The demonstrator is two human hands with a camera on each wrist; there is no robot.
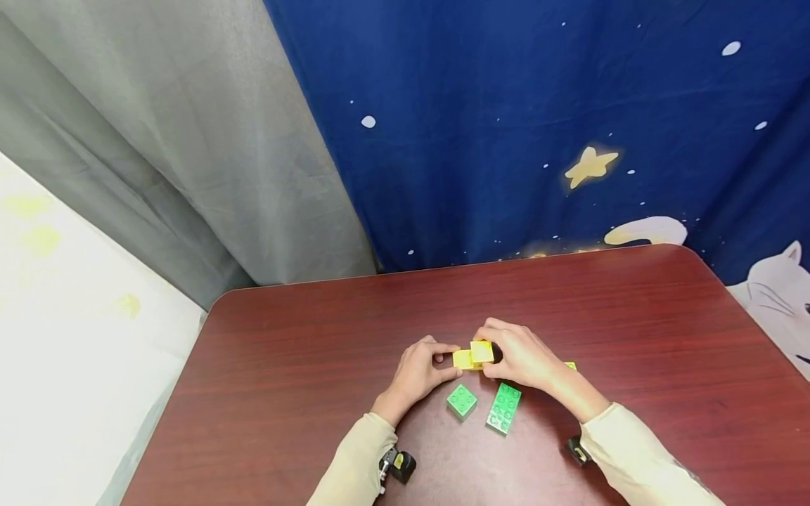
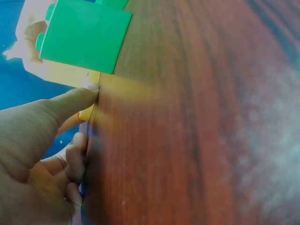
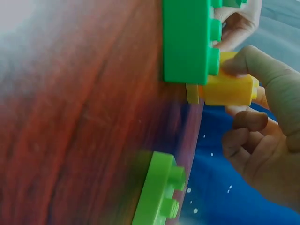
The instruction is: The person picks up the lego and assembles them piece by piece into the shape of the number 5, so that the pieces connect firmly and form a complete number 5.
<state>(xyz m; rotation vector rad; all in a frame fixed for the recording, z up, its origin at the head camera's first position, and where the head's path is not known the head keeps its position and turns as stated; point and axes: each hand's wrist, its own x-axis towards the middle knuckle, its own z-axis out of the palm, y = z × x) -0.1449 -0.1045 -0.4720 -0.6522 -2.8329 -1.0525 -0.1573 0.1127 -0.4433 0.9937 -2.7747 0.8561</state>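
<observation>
Behind the reddish table (image 1: pixel 316 337), blue curtain (image 1: pixel 481 140)

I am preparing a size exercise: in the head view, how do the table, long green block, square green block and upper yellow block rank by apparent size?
1. Table
2. Long green block
3. Square green block and upper yellow block: they look close in size, so I leave them unranked.

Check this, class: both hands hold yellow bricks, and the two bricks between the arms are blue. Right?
Not quite: the square brick and the longer brick are green, not blue, as the head view shows; the left hand and right hand hold yellow bricks.
</observation>
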